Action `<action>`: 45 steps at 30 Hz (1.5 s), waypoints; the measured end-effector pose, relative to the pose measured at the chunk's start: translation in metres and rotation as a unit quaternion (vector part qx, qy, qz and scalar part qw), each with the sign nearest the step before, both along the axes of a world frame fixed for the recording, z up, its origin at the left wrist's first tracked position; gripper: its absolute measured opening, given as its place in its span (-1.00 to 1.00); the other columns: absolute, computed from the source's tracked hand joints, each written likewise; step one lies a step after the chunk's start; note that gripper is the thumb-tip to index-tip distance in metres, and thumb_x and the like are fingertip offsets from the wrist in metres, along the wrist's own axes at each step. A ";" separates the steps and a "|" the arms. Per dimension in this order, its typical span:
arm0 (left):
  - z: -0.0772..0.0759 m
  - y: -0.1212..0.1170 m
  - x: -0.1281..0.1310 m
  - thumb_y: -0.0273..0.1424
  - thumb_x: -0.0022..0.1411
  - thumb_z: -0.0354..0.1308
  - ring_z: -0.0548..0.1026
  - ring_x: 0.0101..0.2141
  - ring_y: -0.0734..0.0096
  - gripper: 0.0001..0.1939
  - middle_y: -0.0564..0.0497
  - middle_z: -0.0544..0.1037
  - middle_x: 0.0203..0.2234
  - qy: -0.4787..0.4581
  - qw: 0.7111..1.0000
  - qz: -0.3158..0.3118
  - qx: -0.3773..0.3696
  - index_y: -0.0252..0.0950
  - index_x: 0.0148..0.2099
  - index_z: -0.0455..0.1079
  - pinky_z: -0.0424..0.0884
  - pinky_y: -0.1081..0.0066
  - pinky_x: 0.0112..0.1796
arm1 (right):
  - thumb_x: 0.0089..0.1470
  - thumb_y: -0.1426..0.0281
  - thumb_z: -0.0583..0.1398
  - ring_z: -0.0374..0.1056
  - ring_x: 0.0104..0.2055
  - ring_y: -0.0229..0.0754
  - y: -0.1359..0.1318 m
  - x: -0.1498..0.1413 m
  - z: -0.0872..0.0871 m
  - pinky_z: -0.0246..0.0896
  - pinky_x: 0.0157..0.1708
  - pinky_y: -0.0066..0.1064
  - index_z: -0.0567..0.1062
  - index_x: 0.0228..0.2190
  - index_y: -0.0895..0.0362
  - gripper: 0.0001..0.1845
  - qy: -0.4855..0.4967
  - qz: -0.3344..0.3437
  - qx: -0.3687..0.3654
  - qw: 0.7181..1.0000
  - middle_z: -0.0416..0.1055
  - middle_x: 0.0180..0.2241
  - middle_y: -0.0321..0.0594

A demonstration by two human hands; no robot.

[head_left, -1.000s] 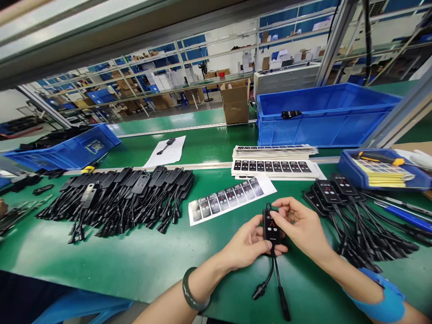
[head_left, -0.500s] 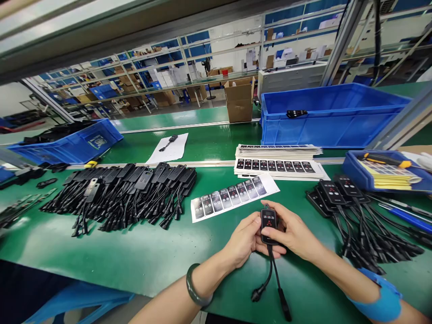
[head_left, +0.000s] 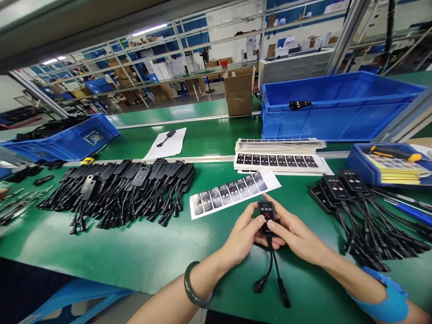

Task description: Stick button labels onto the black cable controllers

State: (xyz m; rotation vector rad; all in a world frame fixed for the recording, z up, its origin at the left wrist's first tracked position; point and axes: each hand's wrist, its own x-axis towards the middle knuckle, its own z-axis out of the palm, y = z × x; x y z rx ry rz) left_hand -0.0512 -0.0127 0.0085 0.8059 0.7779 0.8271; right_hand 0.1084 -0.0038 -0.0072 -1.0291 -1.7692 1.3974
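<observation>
Left hand (head_left: pixel 243 234) and right hand (head_left: pixel 293 231) pinch a small black rectangular plastic controller (head_left: pixel 266 211), thumbs on its face, above a glossy green tabletop (head_left: pixel 141 256); its two black cables hang down; a white strip of dark rectangular labels (head_left: pixel 232 193) lies just beyond.

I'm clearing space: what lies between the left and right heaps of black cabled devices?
Head view: a label sheet, then the left hand and right hand, holding one device.

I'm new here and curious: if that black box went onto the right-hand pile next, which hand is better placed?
Probably the right hand: it holds the black box and is nearer the pile on the right. The left hand holds the black box too, but lies farther away.
</observation>
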 end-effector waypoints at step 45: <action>-0.007 -0.003 -0.017 -0.43 0.18 -0.01 0.00 0.20 0.07 -0.50 -0.12 0.14 0.11 0.626 0.685 -0.015 0.372 -0.24 0.18 0.06 -0.04 -0.14 0.25 | 0.09 0.48 0.08 0.35 -0.23 -0.21 0.108 -0.009 0.031 0.17 -0.12 -0.45 0.49 -0.12 0.20 -0.68 -0.398 -0.135 0.247 0.873 0.40 -0.22 -0.10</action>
